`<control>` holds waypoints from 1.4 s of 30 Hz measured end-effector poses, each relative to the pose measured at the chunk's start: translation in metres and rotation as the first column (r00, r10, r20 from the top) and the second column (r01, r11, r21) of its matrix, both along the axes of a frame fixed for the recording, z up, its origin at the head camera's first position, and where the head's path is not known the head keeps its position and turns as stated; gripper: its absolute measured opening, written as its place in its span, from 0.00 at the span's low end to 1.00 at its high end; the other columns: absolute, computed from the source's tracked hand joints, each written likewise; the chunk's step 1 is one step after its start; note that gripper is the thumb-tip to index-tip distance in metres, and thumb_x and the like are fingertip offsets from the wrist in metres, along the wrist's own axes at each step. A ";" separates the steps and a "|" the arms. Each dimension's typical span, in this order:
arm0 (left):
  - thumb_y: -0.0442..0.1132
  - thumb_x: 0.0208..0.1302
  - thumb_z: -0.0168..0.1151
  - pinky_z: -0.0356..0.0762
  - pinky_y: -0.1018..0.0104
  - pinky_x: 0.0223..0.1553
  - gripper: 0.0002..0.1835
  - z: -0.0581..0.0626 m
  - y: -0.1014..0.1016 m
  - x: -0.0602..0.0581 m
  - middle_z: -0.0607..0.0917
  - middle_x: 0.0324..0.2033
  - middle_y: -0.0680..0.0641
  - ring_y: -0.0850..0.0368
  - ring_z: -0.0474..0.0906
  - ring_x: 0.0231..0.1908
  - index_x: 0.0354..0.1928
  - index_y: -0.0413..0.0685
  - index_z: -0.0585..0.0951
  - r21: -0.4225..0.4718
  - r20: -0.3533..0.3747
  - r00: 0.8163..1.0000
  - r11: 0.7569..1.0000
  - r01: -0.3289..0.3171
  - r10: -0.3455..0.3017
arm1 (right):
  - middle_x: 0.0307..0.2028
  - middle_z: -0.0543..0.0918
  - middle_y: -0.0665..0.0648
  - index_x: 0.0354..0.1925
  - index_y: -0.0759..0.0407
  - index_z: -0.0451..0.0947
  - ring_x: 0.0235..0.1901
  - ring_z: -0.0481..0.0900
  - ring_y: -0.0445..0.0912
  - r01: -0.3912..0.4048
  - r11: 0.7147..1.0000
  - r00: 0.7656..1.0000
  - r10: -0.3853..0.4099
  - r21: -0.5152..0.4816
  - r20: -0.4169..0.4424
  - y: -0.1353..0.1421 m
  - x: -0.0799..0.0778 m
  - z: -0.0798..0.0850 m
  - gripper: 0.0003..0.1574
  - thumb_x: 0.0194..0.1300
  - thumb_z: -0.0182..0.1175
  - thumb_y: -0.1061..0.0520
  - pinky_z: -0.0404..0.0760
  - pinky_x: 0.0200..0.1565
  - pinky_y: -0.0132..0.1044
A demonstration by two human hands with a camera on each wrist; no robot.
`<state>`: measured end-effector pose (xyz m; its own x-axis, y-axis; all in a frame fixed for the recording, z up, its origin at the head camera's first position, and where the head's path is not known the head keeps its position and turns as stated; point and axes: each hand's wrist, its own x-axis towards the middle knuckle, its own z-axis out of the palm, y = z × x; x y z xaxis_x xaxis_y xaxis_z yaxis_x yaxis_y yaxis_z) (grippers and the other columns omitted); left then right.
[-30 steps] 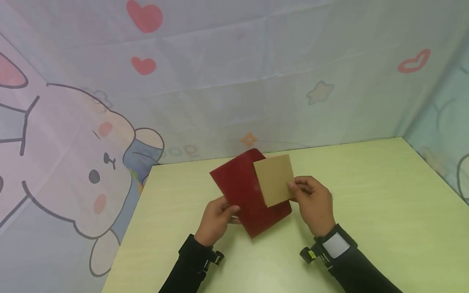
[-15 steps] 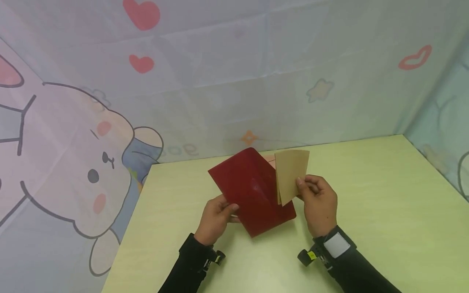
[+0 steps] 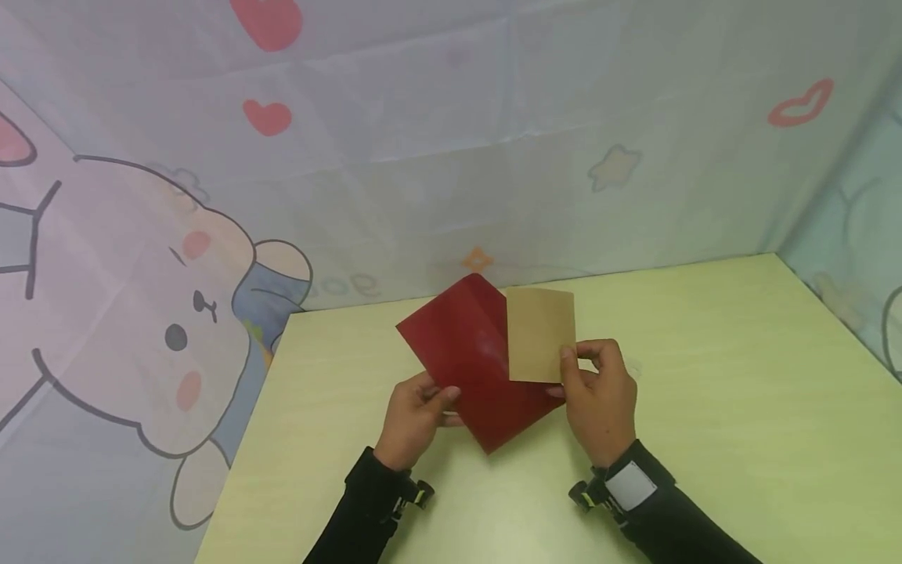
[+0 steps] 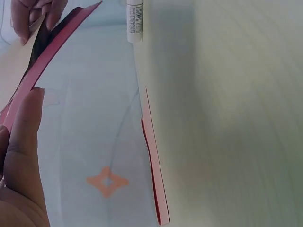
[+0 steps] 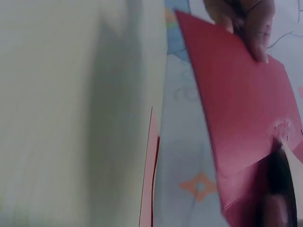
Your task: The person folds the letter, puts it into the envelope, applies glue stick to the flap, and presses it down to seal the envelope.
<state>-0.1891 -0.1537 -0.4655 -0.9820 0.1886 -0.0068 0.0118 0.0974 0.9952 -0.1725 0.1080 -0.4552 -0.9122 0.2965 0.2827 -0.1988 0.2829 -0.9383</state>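
My left hand (image 3: 416, 419) grips a red envelope (image 3: 472, 352) by its lower left edge, thumb on the near face. Held up above the table, the envelope is tilted corner-down. Between thumb and fingers my right hand (image 3: 602, 403) pinches a tan paper card (image 3: 541, 337) at its lower right corner. In the head view the card overlaps the envelope's right part. The left wrist view shows the card's pale face close against the envelope's edge, with a dark gap between them. Dark blur covers the right fingers in the right wrist view.
A pink-red folded paper (image 4: 158, 179) lies on the pale yellow table (image 3: 740, 392) behind the envelope. Near it stands a white tube with a barcode label (image 4: 135, 21). A printed cloth (image 3: 423, 157) hangs behind the table.
The tan card swung right, showing two layers half a second ago, then came back left and now faces flat toward me. My left hand and the envelope stay nearly in place.
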 end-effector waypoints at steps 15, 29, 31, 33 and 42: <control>0.24 0.81 0.62 0.97 0.58 0.47 0.19 -0.001 -0.005 0.002 0.93 0.57 0.28 0.58 0.95 0.43 0.68 0.32 0.84 -0.016 0.000 0.999 0.999 0.046 -0.046 | 0.58 0.86 0.75 0.59 0.75 0.68 0.41 0.90 0.23 -0.021 0.974 0.997 0.005 -0.225 -0.073 -0.004 -0.003 -0.006 0.16 0.89 0.58 0.61 0.93 0.42 0.27; 0.23 0.79 0.63 0.97 0.59 0.44 0.17 0.001 -0.006 0.001 0.94 0.53 0.30 0.59 0.95 0.40 0.65 0.31 0.85 0.028 -0.007 1.000 1.000 -0.007 0.008 | 0.51 0.92 0.74 0.56 0.72 0.78 0.43 0.88 0.22 -0.027 0.991 0.998 0.020 -0.129 -0.057 -0.005 -0.002 -0.013 0.13 0.84 0.66 0.62 0.89 0.45 0.20; 0.23 0.80 0.62 0.97 0.59 0.45 0.16 0.001 -0.006 0.000 0.94 0.53 0.31 0.59 0.95 0.40 0.65 0.32 0.85 0.037 -0.006 1.000 0.999 -0.014 0.014 | 0.50 0.92 0.74 0.55 0.72 0.80 0.42 0.89 0.24 -0.042 0.990 0.997 0.034 -0.132 -0.062 -0.005 -0.003 -0.015 0.12 0.83 0.66 0.62 0.89 0.45 0.20; 0.23 0.80 0.62 0.97 0.58 0.45 0.16 0.000 -0.006 0.000 0.94 0.54 0.31 0.59 0.95 0.40 0.65 0.33 0.85 0.044 0.001 1.000 0.999 -0.020 0.020 | 0.49 0.93 0.74 0.54 0.71 0.81 0.41 0.89 0.24 -0.053 0.992 0.997 0.044 -0.118 -0.071 -0.005 -0.004 -0.018 0.12 0.82 0.68 0.63 0.88 0.44 0.20; 0.23 0.80 0.62 0.97 0.58 0.46 0.19 0.000 -0.007 0.001 0.94 0.57 0.31 0.55 0.96 0.43 0.67 0.35 0.85 0.034 0.018 1.000 0.999 -0.022 0.021 | 0.45 0.96 0.67 0.53 0.64 0.89 0.37 0.88 0.28 -0.068 0.997 0.993 0.065 -0.030 -0.095 -0.006 -0.004 -0.023 0.10 0.79 0.73 0.60 0.84 0.40 0.19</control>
